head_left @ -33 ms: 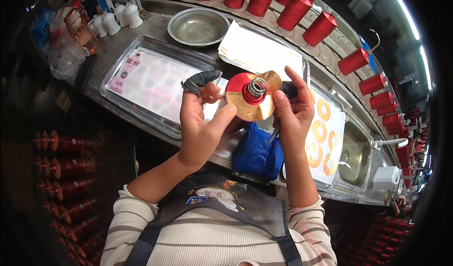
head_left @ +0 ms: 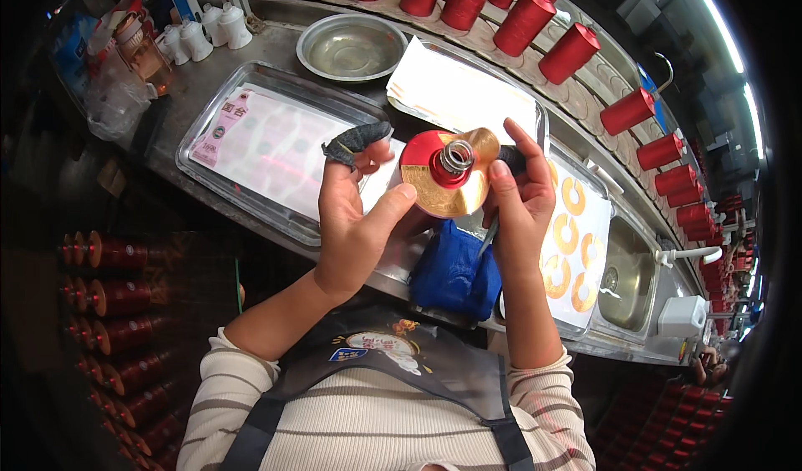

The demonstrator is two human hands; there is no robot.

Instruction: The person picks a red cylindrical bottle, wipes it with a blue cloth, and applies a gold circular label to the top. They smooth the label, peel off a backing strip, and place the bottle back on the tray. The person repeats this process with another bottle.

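Observation:
A red bottle with an uncapped glass mouth faces up between my hands. A gold ring-shaped label lies on part of its shoulder, and the label's right end curls up off it. My left hand steadies the bottle's left side, thumb on the label's edge, a dark wrap on one raised finger. My right hand pinches the curled end between its thumb and a black-covered finger, with another finger stretched out. A thin pointed tool sticks down from under the right hand.
A blue cloth lies at the counter's near edge. Around it are a tray with a printed sheet, a metal bowl, white paper sheets and gold ring labels. Red bottles line a curved conveyor; a sink stands right.
The bottle has shifted very slightly to the right and tilted a little. Both hands keep the same hold.

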